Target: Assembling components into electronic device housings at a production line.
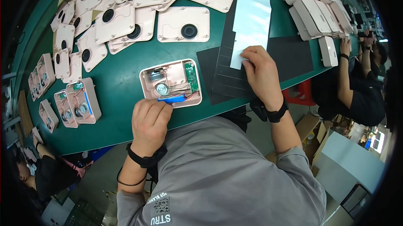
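Observation:
A pale pink housing [145,84] lies open side up on the table in front of me. Inside it are a round speaker [161,89], a green circuit board [191,77], thin wires and a blue battery pack [173,99] along the near wall. My left hand [150,122] is closed at the housing's near left edge, its fingertips on the end of the battery pack. My right hand [261,71] pinches the near end of a light blue sheet [253,16], thumb against index finger. That sheet lies over black sheets [233,72]; the pinched edge is partly hidden by the fingers.
Many pink cover plates [183,24] with black round parts are heaped at the far left. More filled housings [87,100] stand at the left. Closed pink units [312,14] are stacked at the far right. Co-workers [354,81] sit at both table ends.

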The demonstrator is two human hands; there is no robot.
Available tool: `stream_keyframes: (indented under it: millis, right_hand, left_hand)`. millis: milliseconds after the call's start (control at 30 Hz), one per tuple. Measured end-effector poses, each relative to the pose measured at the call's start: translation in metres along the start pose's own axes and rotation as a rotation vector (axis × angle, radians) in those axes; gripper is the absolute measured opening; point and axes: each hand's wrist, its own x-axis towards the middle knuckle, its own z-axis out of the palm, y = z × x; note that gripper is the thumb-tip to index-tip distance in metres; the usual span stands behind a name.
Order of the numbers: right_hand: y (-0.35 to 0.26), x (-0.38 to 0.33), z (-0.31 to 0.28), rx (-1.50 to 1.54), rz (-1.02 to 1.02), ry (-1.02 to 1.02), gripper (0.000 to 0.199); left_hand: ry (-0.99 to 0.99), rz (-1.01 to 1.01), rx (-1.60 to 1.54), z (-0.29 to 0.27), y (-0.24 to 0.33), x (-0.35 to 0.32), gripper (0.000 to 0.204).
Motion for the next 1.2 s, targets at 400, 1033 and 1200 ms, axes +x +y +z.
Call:
stream_keyframes:
  millis: [400,1033,1200]
  right_hand:
    - [0.007,-0.009,-0.006,-0.025,-0.057,-0.056,0.012]
    - [0.01,-0.015,-0.019,0.125,-0.03,-0.121,0.006]
    - [0.003,-0.009,-0.031,0.31,0.058,-0.184,0.004]
  left_hand:
    - [0.328,-0.347,-0.275,0.018,0.01,0.013,0.032]
    - [0.245,-0.5,-0.033,0.046,0.028,0.041,0.03]
    - [0.285,-0.52,-0.065,0.054,0.021,0.047,0.021]
